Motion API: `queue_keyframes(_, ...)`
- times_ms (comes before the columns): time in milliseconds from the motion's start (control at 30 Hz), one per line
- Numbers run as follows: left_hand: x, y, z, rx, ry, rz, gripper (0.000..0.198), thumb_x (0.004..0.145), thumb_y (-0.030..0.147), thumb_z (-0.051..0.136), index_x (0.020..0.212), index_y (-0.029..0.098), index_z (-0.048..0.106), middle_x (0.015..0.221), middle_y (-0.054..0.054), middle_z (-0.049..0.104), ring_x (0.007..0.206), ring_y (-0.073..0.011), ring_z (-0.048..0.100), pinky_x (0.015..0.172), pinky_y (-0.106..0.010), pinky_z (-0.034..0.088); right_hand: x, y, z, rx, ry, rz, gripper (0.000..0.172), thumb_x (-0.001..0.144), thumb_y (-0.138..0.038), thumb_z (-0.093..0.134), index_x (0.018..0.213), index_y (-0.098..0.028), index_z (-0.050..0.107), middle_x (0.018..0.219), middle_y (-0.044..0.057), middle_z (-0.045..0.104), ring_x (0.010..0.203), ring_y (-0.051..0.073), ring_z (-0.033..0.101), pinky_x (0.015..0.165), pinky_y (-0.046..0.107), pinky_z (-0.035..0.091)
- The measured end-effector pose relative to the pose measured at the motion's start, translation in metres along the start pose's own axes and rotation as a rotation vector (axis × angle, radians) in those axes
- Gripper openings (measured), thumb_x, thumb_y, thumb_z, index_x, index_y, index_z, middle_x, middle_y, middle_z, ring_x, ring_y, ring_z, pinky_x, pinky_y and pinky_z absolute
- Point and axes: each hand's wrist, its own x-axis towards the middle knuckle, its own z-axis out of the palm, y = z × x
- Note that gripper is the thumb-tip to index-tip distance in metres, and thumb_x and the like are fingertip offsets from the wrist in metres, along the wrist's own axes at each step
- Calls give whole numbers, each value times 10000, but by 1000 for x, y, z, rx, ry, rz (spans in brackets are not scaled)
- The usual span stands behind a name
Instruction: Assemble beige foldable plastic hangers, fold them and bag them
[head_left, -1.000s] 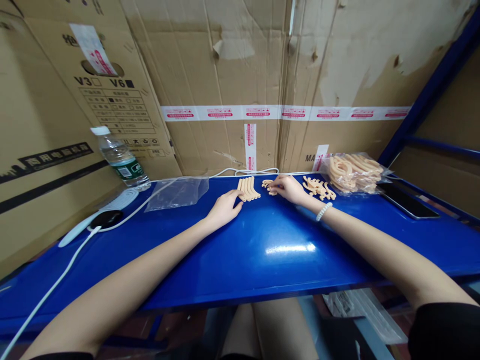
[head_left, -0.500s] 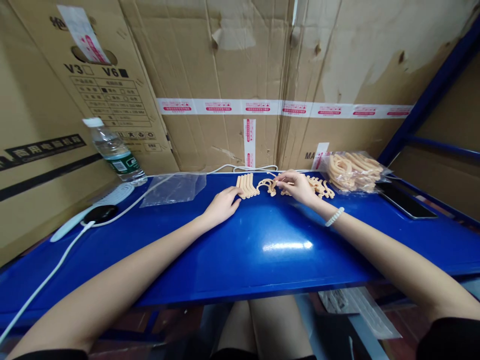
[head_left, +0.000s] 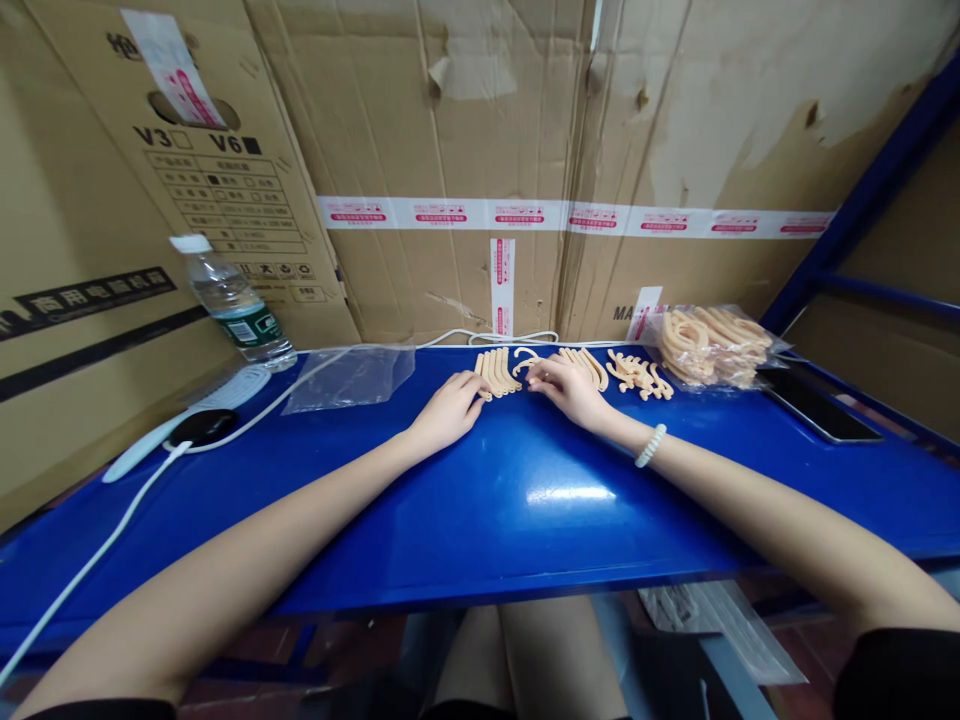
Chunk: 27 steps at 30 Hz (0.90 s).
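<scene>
My left hand [head_left: 450,410] lies at the left of a row of slim beige strips [head_left: 496,371] with bent lower ends. Its fingertips touch the nearest strip, and its thumb is apart from the fingers. Just right of that row, my right hand [head_left: 571,392] has thumb and fingers pinched at a curved beige piece [head_left: 527,366], partly hidden by the fingers. Behind this hand lies a second row of beige curved strips [head_left: 589,367]. Further right is a loose pile of small wavy beige pieces [head_left: 637,372].
A clear bag of beige pieces [head_left: 712,342] and a dark phone [head_left: 821,405] lie at the right. On the left are a flat plastic bag [head_left: 349,377], a water bottle [head_left: 240,310], a black mouse [head_left: 202,427] and white cables. Cardboard [head_left: 457,130] walls the blue table [head_left: 420,530].
My right hand has moved left and slightly toward me, uncovering the second row of strips and the loose pile. My left hand stays nearly still by the first row.
</scene>
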Motion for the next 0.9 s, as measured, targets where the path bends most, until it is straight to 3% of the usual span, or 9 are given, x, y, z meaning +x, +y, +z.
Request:
queue_keyframes(133, 0, -1, 0, -7, -3, 2, 176, 940, 147, 492, 1035, 185, 635, 1085, -97, 646, 1058, -268, 593, 995, -453, 483, 19, 8, 7, 98, 56, 57, 63, 874, -244, 623, 841, -191, 623, 885, 63, 647, 797, 199, 648, 780, 375, 548)
queue_keyframes(233, 1, -2, 0, -10, -12, 3, 154, 951, 167, 503, 1015, 180, 643, 1070, -94, 637, 1047, -263, 584, 991, -457, 477, 22, 5, -1, 201, 86, 88, 143, 914, -342, 576, 907, -200, 587, 881, 49, 648, 769, 189, 696, 695, 336, 584)
queue_keyframes(433, 3, -4, -1, -2, -18, -14, 143, 953, 208, 539, 995, 182, 673, 1053, -96, 608, 1007, -264, 558, 963, -455, 473, -18, -14, -27, 572, 156, 317, 345, 815, -491, 726, 981, -217, 602, 784, 6, 680, 635, 183, 730, 552, 268, 577)
queue_keyframes(600, 0, -3, -1, 10, 20, -61, 167, 965, 213, 509, 981, 193, 674, 1076, -95, 611, 985, -263, 558, 927, -450, 486, -47, -15, -20, 723, 173, 469, 416, 704, -466, 839, 956, -178, 675, 776, 38, 737, 702, 183, 751, 607, 245, 590)
queue_keyframes(733, 0, 10, -8, -78, 123, -129, 180, 980, 216, 480, 974, 198, 659, 1062, -70, 635, 933, -213, 626, 888, -379, 514, -48, -13, -13, 814, 124, 525, 423, 674, -432, 870, 958, -163, 707, 814, 69, 768, 756, 195, 764, 637, 244, 600)
queue_keyframes(900, 2, 45, -25, -353, 263, -139, 177, 953, 300, 561, 968, 189, 698, 1096, -83, 685, 995, -211, 665, 825, -328, 571, -50, -14, -12, 867, 113, 550, 419, 652, -407, 894, 944, -155, 730, 832, 82, 780, 772, 199, 767, 638, 235, 604)
